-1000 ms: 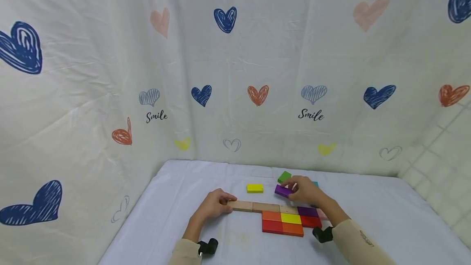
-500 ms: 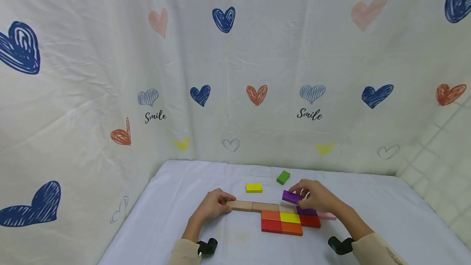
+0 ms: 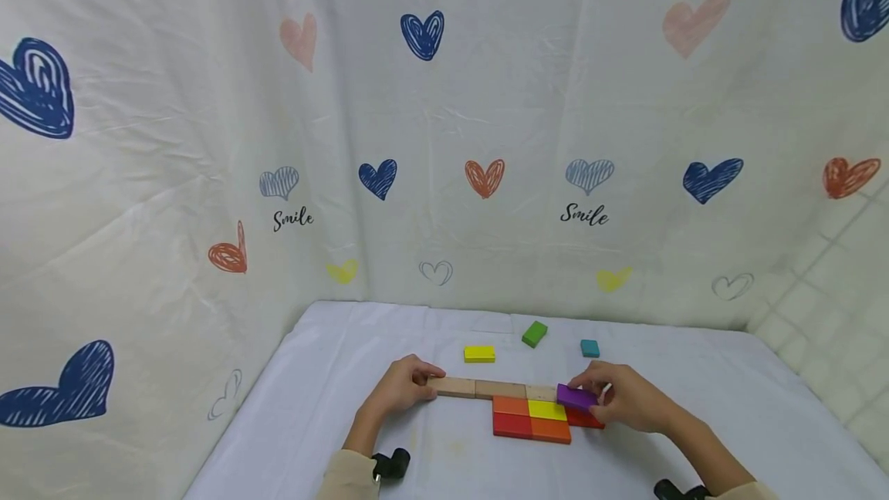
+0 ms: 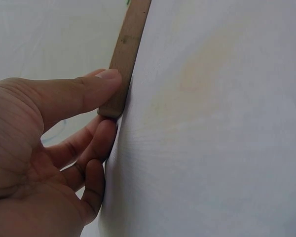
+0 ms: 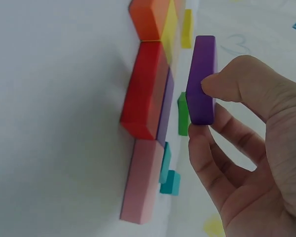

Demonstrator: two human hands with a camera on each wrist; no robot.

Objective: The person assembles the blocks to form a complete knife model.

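Now the right hand (image 3: 625, 400) pinches the purple block (image 3: 575, 396), shifted rightward to near the red block (image 5: 139, 91) but not yet set down; the left hand (image 3: 401, 388) pinches the leftmost wooden block (image 3: 454, 386).

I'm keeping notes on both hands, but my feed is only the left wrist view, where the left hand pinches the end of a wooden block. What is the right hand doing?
Observer: The right hand pinches a purple block.
Operator: Has that block been set down on anything?
Observer: No; the right wrist view shows a gap between it and a second purple block, which lies along a red block.
Operator: What lies farther back?
Observer: In the head view, a yellow block, a green block and a teal block lie apart from one another there.
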